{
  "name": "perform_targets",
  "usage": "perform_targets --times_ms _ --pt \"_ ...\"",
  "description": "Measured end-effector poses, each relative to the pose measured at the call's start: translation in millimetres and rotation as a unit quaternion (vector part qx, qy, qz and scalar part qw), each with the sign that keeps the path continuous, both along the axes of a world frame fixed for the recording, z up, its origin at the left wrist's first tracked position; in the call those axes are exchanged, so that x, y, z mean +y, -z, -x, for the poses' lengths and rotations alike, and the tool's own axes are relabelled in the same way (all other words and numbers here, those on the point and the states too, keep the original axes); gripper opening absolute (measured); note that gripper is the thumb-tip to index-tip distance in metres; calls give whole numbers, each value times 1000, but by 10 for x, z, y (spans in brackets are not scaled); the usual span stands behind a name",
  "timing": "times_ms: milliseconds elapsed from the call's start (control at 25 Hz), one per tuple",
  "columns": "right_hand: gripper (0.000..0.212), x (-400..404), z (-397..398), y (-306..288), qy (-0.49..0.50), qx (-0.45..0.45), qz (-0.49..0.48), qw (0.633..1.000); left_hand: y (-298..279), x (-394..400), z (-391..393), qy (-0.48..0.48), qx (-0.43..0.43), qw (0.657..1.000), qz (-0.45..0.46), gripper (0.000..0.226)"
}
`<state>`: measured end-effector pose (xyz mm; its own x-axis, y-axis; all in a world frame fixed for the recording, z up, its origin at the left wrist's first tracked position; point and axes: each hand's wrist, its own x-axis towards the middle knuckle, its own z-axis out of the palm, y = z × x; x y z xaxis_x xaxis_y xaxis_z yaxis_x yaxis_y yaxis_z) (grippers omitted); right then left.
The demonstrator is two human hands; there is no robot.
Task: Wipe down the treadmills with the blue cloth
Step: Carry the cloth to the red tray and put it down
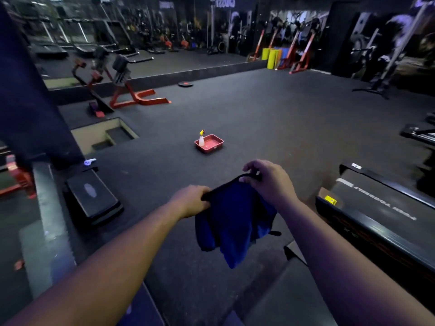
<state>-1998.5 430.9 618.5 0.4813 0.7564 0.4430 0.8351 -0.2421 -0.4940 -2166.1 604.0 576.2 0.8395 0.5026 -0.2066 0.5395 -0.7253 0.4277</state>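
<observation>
One wide stretch of dark rubber floor (270,118) fills most of the view, running back to a mirrored wall (146,31) where rows of gym machines show only dimly. At the right edge lies a treadmill (376,208), its black belt deck slanting toward the lower right with white lettering on it and a small yellow sticker near its end; neither hand touches it. Across the floor on the left stands a red-framed bench (131,90), tilted and partly blurred, and nearer on the left sits a black step platform (93,196) beside a low ledge. Yellow rolled mats (270,56) stand upright against the far wall. In the middle of the floor, well apart from the person, a red tray (213,144) holds an upright spray bottle (201,138) with a yellow trigger head, standing at the tray's left side. Nearest the camera, the blue cloth (233,229) hangs in the air by its dark top edge, stretched between both hands and drooping in loose folds below. The left hand (190,201) grips the left corner with curled fingers, and the right hand (266,180) pinches the right corner slightly higher.
</observation>
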Motion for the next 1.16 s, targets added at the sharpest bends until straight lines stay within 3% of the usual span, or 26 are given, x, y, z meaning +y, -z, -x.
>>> perform_targets --times_ms 80,160,240,360,480,600,800,1040,1160 --pt "34 209 -215 28 50 -83 66 993 81 382 -56 -25 17 997 -76 24" --pt "57 475 -541 95 111 -119 176 971 144 834 -157 -51 -9 997 -63 16" --pt "70 770 -906 210 155 -110 271 944 171 1306 -277 -76 -39 996 -13 16" --pt "65 1236 -1387 439 174 -42 305 935 224 2019 -504 -140 -96 985 44 27" --pt "53 1955 -1736 719 192 113 250 942 386 2746 -877 -180 -122 972 87 35" --pt "46 2718 -1800 908 208 263 135 932 581 3243 -1303 -220 -169 941 193 39" --pt "24 3789 -1686 1024 139 468 -18 873 790 3566 -2015 -206 -222 901 311 34" --pt "13 4563 -2078 989 63 587 -42 806 717 3824 -2816 -122 -239 890 369 16" --pt "13 4820 -2739 1027 21 628 -18 778 720 4240 -3345 -67 -198 939 272 32"
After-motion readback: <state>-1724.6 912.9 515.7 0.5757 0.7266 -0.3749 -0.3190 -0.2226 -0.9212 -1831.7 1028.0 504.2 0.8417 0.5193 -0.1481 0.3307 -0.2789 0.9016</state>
